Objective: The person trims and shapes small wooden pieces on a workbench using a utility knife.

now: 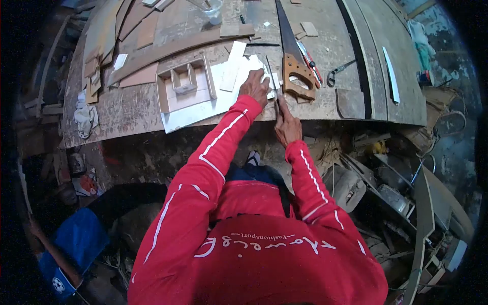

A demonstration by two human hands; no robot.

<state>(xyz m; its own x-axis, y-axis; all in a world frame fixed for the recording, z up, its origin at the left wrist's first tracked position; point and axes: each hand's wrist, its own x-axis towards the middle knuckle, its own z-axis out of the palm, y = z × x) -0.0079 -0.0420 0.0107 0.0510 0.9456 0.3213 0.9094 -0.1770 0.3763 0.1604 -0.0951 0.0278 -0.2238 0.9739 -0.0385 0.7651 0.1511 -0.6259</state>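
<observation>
My left hand (pixel 255 87) rests on the bench with its fingers bent down onto a small white piece (pixel 274 81) near the right end of a white sheet (pixel 188 118). My right hand (pixel 287 122), at the bench's front edge, is closed around a thin dark blade-like tool (pixel 273 76) that points away from me; its exact kind is not clear. To the left, an open wooden box (pixel 163 96) with a small inner compartment stands on the white sheet. A loose white strip (pixel 233 66) lies between the box and my left hand.
A handsaw (pixel 297 76) lies just right of my hands, beside a red-and-white cutter (pixel 310 66) and scissors (pixel 335 75). A long wooden strip (pixel 178 53) and a clear cup (pixel 213 12) are farther back. Another person's arm (pixel 58 259) shows at lower left.
</observation>
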